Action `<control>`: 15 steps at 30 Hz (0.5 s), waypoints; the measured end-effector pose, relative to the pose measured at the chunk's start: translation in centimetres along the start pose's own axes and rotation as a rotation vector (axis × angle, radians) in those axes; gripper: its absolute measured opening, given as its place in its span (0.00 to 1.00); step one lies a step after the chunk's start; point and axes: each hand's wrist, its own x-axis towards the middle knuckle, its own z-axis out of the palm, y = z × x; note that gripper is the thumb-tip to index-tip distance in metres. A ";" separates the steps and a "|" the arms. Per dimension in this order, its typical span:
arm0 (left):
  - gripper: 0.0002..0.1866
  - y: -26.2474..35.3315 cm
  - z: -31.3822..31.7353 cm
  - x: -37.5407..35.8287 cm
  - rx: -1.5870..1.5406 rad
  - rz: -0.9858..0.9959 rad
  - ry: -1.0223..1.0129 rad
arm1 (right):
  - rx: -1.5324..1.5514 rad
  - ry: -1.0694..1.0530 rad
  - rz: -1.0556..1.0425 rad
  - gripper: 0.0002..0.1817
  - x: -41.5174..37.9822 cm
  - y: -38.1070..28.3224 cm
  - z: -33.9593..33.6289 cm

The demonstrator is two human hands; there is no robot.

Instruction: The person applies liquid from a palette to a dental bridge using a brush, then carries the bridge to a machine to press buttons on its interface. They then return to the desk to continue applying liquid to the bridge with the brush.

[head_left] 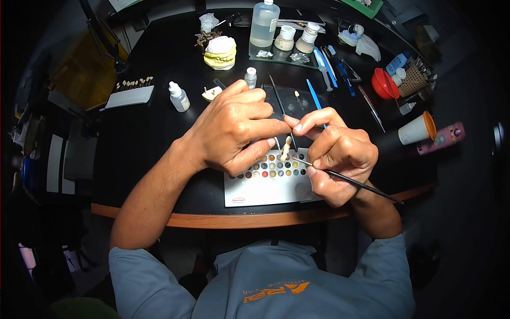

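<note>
My left hand (pixel 239 125) is closed in a pinch over a paint palette. By its thumb and index tips is a small cream dental bridge (pixel 286 149) of joined tooth shapes; its grip is partly hidden. My right hand (pixel 342 154) grips a thin black-handled brush (pixel 361 184), whose tip points at the bridge's lower end. Its index fingertip meets my left index fingertip. Beneath both hands, the white palette (pixel 265 194) carries rows of small coloured wells, partly covered by the fingers. Another dark slim brush (pixel 275 90) runs behind the fingertips.
Behind my hands stand a dropper bottle (pixel 179 97), a small vial (pixel 251 77), a large clear bottle (pixel 264 26) and lidded jars. A blue-handled tool (pixel 313 94) lies near my right hand. Farther right are a red bowl (pixel 384 83) and a white cup (pixel 413 131). A tooth-sample holder (pixel 130 97) sits left.
</note>
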 end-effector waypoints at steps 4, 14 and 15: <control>0.25 0.4 -0.4 0.3 -0.002 -0.004 -0.032 | 0.039 0.092 0.050 0.08 -0.6 0.5 -0.1; 0.25 0.4 -0.2 0.3 0.002 0.027 0.018 | -0.036 0.066 -0.001 0.08 -0.4 0.5 0.0; 0.25 0.4 -0.3 0.3 0.003 0.028 0.016 | -0.032 0.075 -0.005 0.08 -0.4 0.5 0.0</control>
